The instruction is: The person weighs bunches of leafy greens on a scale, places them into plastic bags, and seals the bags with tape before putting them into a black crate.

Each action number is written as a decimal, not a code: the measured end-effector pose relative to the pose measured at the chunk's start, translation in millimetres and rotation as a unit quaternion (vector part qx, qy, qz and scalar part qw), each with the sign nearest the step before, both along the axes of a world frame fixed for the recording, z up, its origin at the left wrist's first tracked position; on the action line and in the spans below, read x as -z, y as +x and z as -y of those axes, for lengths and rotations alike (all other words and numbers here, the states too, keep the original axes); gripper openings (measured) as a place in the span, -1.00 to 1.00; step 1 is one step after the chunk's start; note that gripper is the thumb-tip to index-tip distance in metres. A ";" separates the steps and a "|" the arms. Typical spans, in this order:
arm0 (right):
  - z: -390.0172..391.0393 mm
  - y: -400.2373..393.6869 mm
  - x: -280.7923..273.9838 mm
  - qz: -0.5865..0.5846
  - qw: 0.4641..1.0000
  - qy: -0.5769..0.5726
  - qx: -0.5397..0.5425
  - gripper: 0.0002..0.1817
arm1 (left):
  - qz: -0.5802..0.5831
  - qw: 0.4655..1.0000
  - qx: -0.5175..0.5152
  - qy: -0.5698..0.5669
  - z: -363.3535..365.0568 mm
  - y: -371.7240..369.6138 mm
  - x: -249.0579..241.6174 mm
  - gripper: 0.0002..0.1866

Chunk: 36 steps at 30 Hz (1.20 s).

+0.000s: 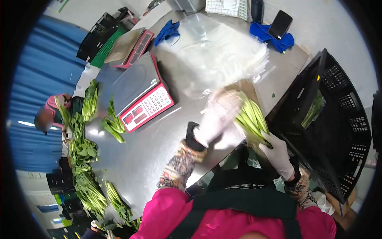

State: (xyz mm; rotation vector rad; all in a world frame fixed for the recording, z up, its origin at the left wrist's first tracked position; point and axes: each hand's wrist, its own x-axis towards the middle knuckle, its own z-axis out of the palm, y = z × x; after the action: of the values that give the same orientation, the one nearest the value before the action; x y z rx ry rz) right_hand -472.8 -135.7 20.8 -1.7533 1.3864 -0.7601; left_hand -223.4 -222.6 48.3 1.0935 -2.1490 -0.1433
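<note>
A bundle of green stalks [251, 118] lies in a clear plastic bag at the table's front right edge. My right hand [277, 154], in a white glove, grips the lower end of the stalks. Also gloved, my left hand [217, 119] is at the bag's left side, blurred by motion, and its fingers cannot be made out. Behind both hands spreads a pile of clear plastic bags [219, 51]. A red scale [153, 99] with a grey top stands left of my left hand.
Leafy greens [84, 147] line the table's left side. A black crate [338, 131] holding a bagged bunch stands at the right. A second scale [137, 47], blue cloths and a phone [280, 24] lie farther back. A co-worker [55, 109] is at the far left; other gloved hands show at the bottom left.
</note>
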 end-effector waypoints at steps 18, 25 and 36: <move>-50.2 17.2 -12.8 -0.106 0.986 -0.123 -0.019 -0.57 | -0.243 0.950 -0.139 0.138 -45.9 45.9 16.4 -0.83; -46.1 33.4 5.5 -0.062 0.991 -0.100 0.058 -0.61 | -0.190 0.969 -0.120 0.108 -56.5 43.6 15.5 -0.86; -9.8 73.5 14.0 0.005 0.993 -0.113 0.035 -0.63 | -0.156 0.983 0.083 0.045 -90.2 3.0 25.1 -0.73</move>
State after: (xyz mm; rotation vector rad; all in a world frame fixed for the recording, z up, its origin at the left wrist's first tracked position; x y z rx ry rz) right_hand -399.3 -126.0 6.8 -1.8763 1.4065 -0.9967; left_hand -220.4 -132.5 23.2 0.8748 -1.9611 -0.4630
